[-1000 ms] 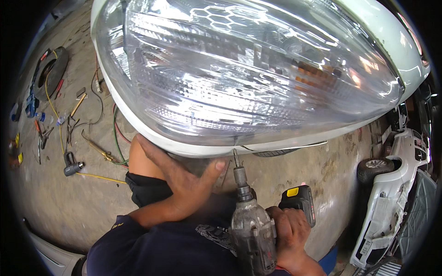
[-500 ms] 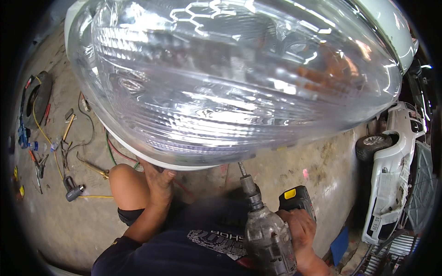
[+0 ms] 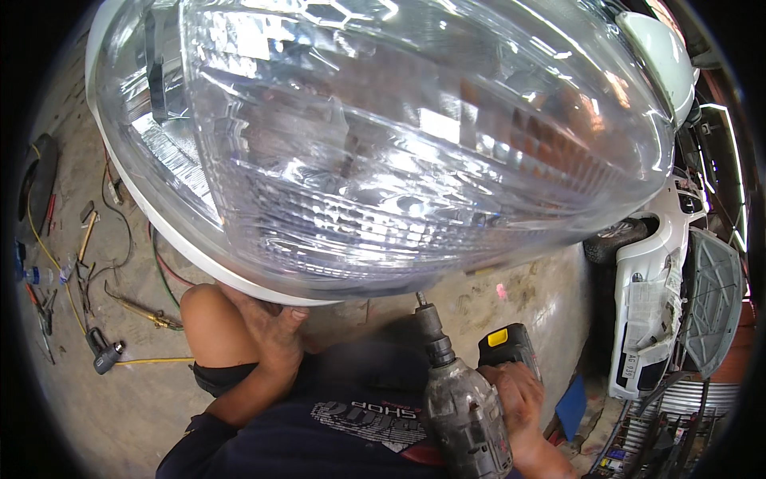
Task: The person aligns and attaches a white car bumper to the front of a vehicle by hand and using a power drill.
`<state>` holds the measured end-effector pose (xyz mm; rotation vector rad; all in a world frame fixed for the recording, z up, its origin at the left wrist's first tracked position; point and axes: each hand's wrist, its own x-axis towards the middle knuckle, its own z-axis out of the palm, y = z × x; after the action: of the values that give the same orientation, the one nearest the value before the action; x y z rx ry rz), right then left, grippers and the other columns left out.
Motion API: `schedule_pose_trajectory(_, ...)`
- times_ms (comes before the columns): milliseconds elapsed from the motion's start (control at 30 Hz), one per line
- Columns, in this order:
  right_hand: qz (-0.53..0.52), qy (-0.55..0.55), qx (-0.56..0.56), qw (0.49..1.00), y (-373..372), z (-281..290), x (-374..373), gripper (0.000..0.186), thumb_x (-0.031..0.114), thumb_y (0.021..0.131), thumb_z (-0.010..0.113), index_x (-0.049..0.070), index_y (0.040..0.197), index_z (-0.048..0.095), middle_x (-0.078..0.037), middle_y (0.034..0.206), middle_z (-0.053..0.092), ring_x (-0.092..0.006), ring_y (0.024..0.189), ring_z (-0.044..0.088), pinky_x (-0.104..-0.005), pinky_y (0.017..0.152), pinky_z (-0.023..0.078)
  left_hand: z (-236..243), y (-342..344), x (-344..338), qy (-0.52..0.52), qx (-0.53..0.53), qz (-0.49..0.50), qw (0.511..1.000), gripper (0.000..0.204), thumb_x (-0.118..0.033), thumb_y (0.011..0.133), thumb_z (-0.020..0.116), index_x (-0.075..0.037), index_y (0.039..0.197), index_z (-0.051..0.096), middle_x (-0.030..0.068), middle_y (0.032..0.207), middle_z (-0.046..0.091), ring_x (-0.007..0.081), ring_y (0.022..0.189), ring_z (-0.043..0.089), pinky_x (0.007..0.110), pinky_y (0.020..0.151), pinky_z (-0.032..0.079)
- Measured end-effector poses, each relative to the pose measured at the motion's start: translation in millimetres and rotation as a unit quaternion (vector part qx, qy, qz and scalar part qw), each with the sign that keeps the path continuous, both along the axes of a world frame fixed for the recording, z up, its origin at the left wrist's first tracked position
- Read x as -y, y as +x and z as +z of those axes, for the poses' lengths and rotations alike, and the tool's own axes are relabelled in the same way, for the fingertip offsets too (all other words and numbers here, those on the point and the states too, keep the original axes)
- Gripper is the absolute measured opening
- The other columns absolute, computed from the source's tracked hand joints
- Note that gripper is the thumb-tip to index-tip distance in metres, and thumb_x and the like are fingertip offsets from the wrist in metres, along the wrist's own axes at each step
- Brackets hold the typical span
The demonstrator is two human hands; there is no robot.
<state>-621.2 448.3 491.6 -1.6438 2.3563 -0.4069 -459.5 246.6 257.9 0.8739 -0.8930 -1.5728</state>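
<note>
A large clear car headlight [image 3: 383, 152] with a pale rim along its lower left side fills the upper view. My left hand [image 3: 275, 327] is at the lower rim, thumb showing and fingers curling out of sight beneath it. My right hand [image 3: 515, 399] is wrapped round the grip of a worn grey power drill [image 3: 463, 407] with a black and yellow battery [image 3: 511, 347]. The drill points up, and its bit [image 3: 420, 300] reaches the headlight's lower edge; its tip is hidden there.
On the concrete floor at left lie a heat gun [image 3: 104, 351], a brass torch [image 3: 140, 310], a tire [image 3: 38, 188], hoses and several hand tools. At right stands a white car [image 3: 650, 279] with paper on its front, beside a loose grey panel [image 3: 712, 299]. A blue sheet [image 3: 570, 407] lies nearby.
The view has swung slightly, so floor tools and car sit farther left. The headlight appears turned, showing more of its left side. Both hands keep their grips.
</note>
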Motion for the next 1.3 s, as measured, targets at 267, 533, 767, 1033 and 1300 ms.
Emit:
schedule_pose_trajectory(267,0.012,0.008,-0.009,1.000,-5,1,-1,0.042,0.021,0.072,0.085,-0.001,0.106,0.073,-0.014,0.084,0.069,-0.0376,0.074,0.068,-0.0473,0.071,0.051,3,-1,-1,0.010,0.006,-0.001,1.000,0.158,-0.055,0.073,0.104,-0.007,0.178,-0.004,0.0185,0.175,0.023,0.0347,0.162,0.027,0.052,0.134,0.025)
schedule_pose_trajectory(533,0.014,0.003,-0.016,1.000,-4,0,-2,0.044,0.025,0.073,0.085,-0.001,0.107,0.073,-0.014,0.084,0.068,-0.0369,0.074,0.068,-0.0467,0.071,0.051,1,-2,-2,-0.006,0.015,0.007,1.000,0.155,-0.057,0.075,0.101,-0.004,0.177,-0.004,0.0190,0.176,0.022,0.0351,0.162,0.026,0.053,0.135,0.024)
schedule_pose_trajectory(767,0.002,-0.005,-0.022,1.000,-1,-3,-2,0.045,0.025,0.071,0.086,-0.002,0.105,0.074,-0.014,0.085,0.070,-0.0374,0.075,0.068,-0.0466,0.071,0.052,3,-3,-2,-0.017,0.024,0.015,0.999,0.153,-0.061,0.076,0.099,-0.003,0.176,-0.001,0.0192,0.174,0.022,0.0353,0.163,0.025,0.053,0.135,0.023)
schedule_pose_trajectory(1033,-0.034,-0.024,-0.002,0.999,3,-8,-7,0.038,0.018,0.075,0.084,0.002,0.109,0.076,-0.012,0.084,0.070,-0.0344,0.077,0.071,-0.0445,0.072,0.053,2,-4,-1,-0.021,0.019,0.014,1.000,0.156,-0.061,0.075,0.099,-0.003,0.177,-0.004,0.0198,0.176,0.022,0.0354,0.163,0.025,0.052,0.135,0.023)
schedule_pose_trajectory(1300,-0.171,0.070,0.052,0.981,9,-3,2,0.035,0.020,0.079,0.089,0.005,0.109,0.079,-0.013,0.089,0.075,-0.0336,0.079,0.075,-0.0435,0.070,0.058,3,1,0,-0.012,0.020,0.001,1.000,0.155,-0.059,0.077,0.099,-0.003,0.177,-0.005,0.0201,0.175,0.021,0.0348,0.163,0.025,0.051,0.135,0.023)
